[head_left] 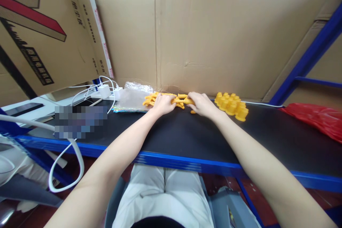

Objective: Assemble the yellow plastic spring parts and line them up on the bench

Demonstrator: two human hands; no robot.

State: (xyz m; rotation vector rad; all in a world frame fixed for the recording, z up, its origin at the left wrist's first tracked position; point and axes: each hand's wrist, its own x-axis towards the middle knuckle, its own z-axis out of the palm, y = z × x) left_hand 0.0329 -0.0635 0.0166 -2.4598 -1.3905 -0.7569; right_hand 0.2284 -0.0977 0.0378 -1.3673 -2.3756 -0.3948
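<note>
A slim orange-yellow plastic piece (184, 100) spans the gap between my two hands at the back of the black tabletop. My left hand (163, 103) is closed round its left end. On its right end, the fingers of my right hand (200, 103) are closed. More orange plastic pieces (150, 99) lie in a loose pile beside and behind my left hand. Their exact kind cannot be made out. A small orange bit (192, 112) shows below my right fingers. To the right of that hand stands a group of yellow cup-shaped pieces (232, 106), set close together.
Clear plastic bags (130, 98) lie left of the pile. White chargers and cables (104, 91) crowd the left end, one cable looping over the blue front edge (181, 160). A red plastic bag (315, 117) lies at right. Cardboard (213, 39) walls off the back.
</note>
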